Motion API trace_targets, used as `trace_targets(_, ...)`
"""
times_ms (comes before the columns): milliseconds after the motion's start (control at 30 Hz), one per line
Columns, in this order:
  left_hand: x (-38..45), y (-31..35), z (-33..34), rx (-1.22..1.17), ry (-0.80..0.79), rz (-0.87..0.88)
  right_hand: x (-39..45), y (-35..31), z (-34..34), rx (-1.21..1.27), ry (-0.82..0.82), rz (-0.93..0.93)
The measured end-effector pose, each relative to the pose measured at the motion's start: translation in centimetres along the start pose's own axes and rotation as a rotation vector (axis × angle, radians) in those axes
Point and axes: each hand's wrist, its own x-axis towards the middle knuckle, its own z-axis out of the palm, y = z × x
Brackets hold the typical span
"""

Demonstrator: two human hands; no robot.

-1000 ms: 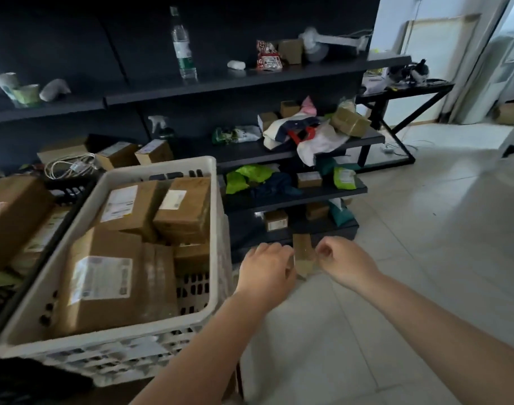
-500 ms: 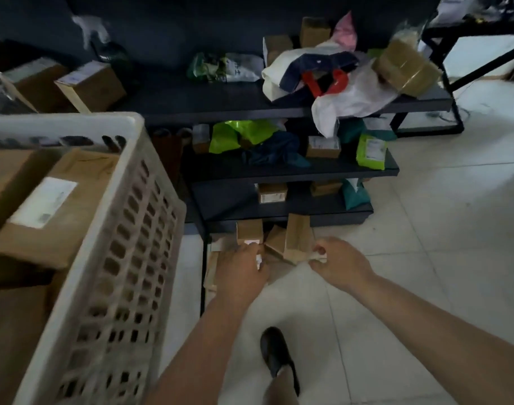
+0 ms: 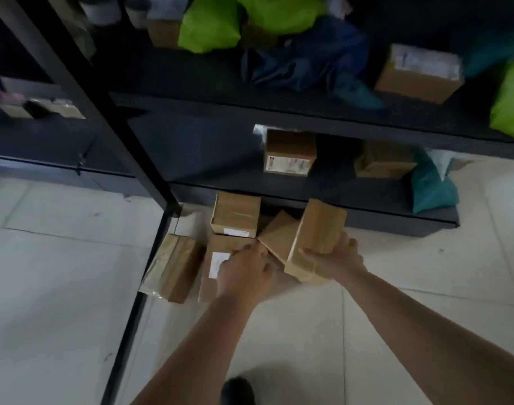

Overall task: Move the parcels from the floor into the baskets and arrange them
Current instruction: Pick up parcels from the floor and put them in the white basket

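Several brown cardboard parcels lie on the tiled floor at the foot of a dark shelf unit. My right hand (image 3: 334, 258) grips a tall upright parcel (image 3: 317, 229) near its lower end. My left hand (image 3: 245, 273) reaches down onto a flat parcel with a white label (image 3: 217, 258), its fingers at the parcel's far edge. Behind it a square parcel (image 3: 236, 213) leans on the shelf base, and a tilted parcel (image 3: 279, 235) sits between my hands. A flat taped parcel (image 3: 172, 267) lies to the left. No basket is in view.
The dark shelves (image 3: 279, 115) hold more boxes (image 3: 289, 154), green bags (image 3: 212, 21) and a teal bag (image 3: 431, 188). A black metal frame post (image 3: 104, 112) slants down to the floor left of the parcels. My shoe (image 3: 238, 390) is on the tiles at the bottom.
The view has dropped from the basket to the floor. My hands have come down to the parcels; the right hand has taken hold of the tall parcel and the left has landed on the labelled one.
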Motion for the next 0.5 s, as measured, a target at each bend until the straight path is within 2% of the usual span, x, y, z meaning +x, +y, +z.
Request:
trace_targets(133, 4.0, -4.0, 8.0, 0.005, -0.034, -0.061, 8.8, -0.3, 7.1, -0.081, -0.001, 0.102)
trace_targets(233, 5.5, -7.0, 12.2, -0.046, -0.002, -0.105, 12.5, 0.7, 10.6, -0.179, 0.155, 0.081)
trace_targets(333, 5.9, -9.6, 15.0, -0.224, 0.018, -0.230, 13.8, 2.2, 12.1, -0.224, 0.289, -0.011)
trace_targets(433, 5.2, -11.1, 17.1, -0.344, 0.010, -0.284, 13.4, 3.8, 11.2, -0.174, 0.327, -0.117)
trace_targets(500, 4.3, -11.3, 18.0, -0.462, 0.026, -0.312, 12.3, 5.1, 10.4, -0.048, 0.345, -0.227)
